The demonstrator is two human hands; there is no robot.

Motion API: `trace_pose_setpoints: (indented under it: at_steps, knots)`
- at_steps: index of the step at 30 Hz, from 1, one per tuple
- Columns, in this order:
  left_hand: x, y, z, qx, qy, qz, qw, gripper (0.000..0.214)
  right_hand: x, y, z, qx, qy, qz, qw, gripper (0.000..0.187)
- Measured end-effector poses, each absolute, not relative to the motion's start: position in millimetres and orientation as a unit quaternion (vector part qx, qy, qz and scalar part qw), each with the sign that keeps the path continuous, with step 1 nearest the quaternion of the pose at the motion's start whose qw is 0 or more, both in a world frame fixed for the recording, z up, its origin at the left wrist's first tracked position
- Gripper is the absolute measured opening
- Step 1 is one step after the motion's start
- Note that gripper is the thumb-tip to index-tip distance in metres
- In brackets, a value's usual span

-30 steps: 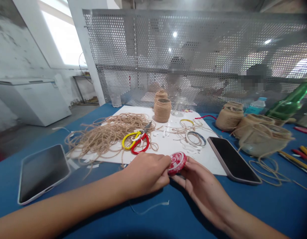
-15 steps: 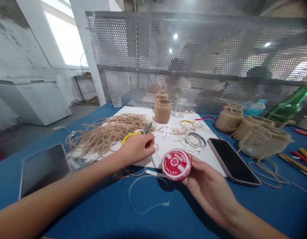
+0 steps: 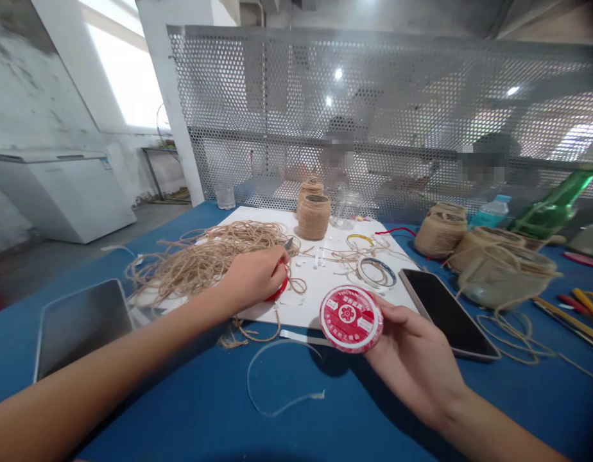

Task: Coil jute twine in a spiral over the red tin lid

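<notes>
My right hand [image 3: 412, 359] holds a round red tape roll [image 3: 351, 318] upright, its label facing me, above the blue table [image 3: 354, 410]. A white strip of tape [image 3: 277, 366] trails from the roll down onto the table in a loop. My left hand [image 3: 253, 276] is closed over the scissors [image 3: 281, 282] with red and yellow handles on the white sheet [image 3: 325, 282]. Only a bit of red handle and the blade tip show. A tangle of jute twine [image 3: 205, 256] lies just left of that hand.
A tablet [image 3: 79, 324] lies at the left, a phone [image 3: 445, 311] right of the sheet. Twine-wrapped jars [image 3: 314, 215], bangles [image 3: 377, 271], twine-covered pots [image 3: 503, 269], a green bottle [image 3: 551, 205] and pencils [image 3: 575, 305] stand behind and right. A perforated metal screen [image 3: 373, 115] closes the far side, with people behind it.
My left hand left the tape roll, moved up-left onto the scissors and closed on them. My right hand lifted and turned the roll to face me, with a tape strip pulled out.
</notes>
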State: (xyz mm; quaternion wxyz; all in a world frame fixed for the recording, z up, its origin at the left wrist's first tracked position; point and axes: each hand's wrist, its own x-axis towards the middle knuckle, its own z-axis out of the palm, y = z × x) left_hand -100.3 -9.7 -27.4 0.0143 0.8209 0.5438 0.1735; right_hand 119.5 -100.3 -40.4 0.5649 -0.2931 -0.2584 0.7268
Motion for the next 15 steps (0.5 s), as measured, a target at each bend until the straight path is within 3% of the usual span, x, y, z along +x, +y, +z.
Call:
trace_pose_setpoints:
  at_steps: [5, 11, 15]
  knots:
    - [-85, -23, -25, 0.854, 0.459, 0.175, 0.170, 0.028, 122, -98, -39, -0.284, -0.259, 0.741, 0.551, 0.016]
    - [-69, -43, -18, 0.730, 0.393, 0.209, 0.519, 0.030, 123, -96, -40, -0.248, -0.284, 0.768, 0.517, 0.014]
    - [-69, -47, -21, 0.664, 0.378, 0.241, 0.598, 0.026, 123, -98, -41, -0.241, -0.278, 0.786, 0.498, 0.011]
